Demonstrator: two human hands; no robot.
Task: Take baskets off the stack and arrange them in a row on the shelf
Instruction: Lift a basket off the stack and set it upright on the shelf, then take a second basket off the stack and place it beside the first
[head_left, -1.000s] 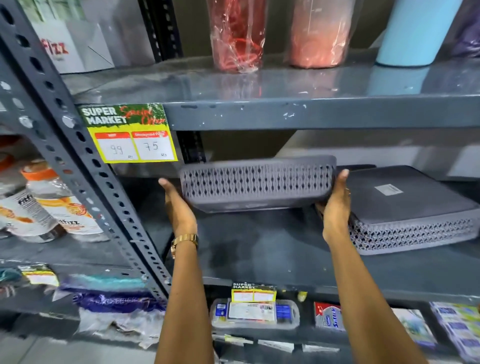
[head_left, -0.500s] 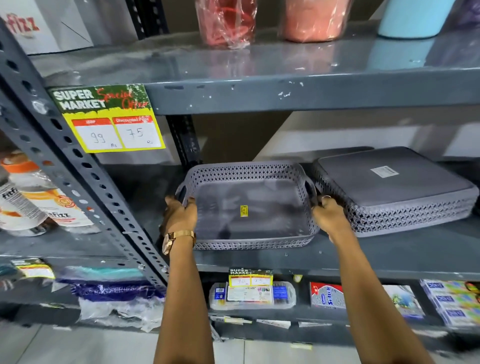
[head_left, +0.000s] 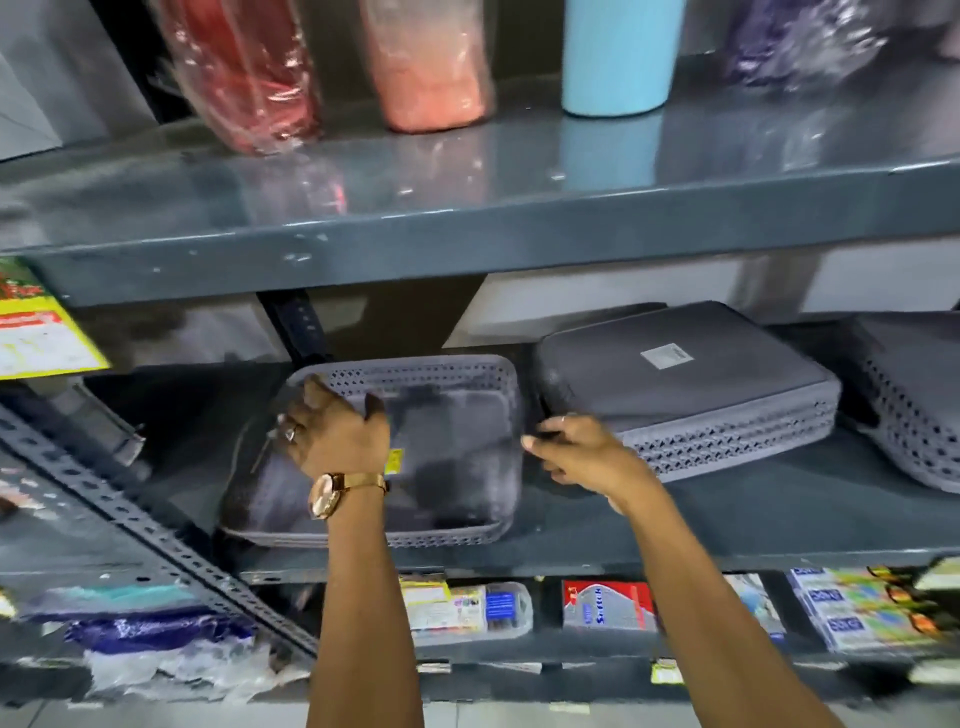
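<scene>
1. Head view: a grey basket (head_left: 447, 447) sits upright on the middle shelf (head_left: 727, 519), just left of the upside-down stack (head_left: 691, 384).
2. The left hand (head_left: 332, 434) lies over the basket's left rim, fingers spread and loose; whether it grips is unclear.
3. The right hand (head_left: 582, 449) is between basket and stack, fingers loosely curled around nothing; contact with the basket cannot be told.
4. Another basket (head_left: 919, 405) lies far right.
</scene>
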